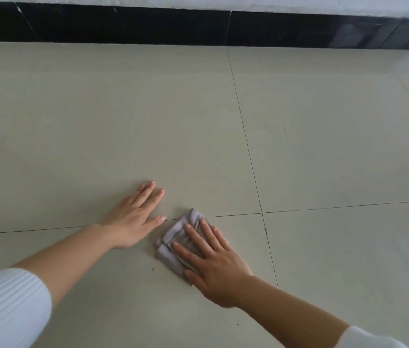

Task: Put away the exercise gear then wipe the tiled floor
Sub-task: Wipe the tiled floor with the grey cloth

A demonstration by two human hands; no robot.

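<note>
A folded grey cloth [177, 238] lies on the pale tiled floor [123, 121], near where two grout lines cross. My right hand [211, 262] presses flat on the cloth with its fingers spread and straight, covering its right half. My left hand [135, 217] rests palm down on the bare tile just to the left of the cloth, fingers straight, holding nothing. No exercise gear is in view.
A black skirting strip [123, 26] runs along the foot of a white wall at the far edge of the floor. A few small dark specks [152, 270] lie on the tile near the cloth. Open tile stretches ahead and to both sides.
</note>
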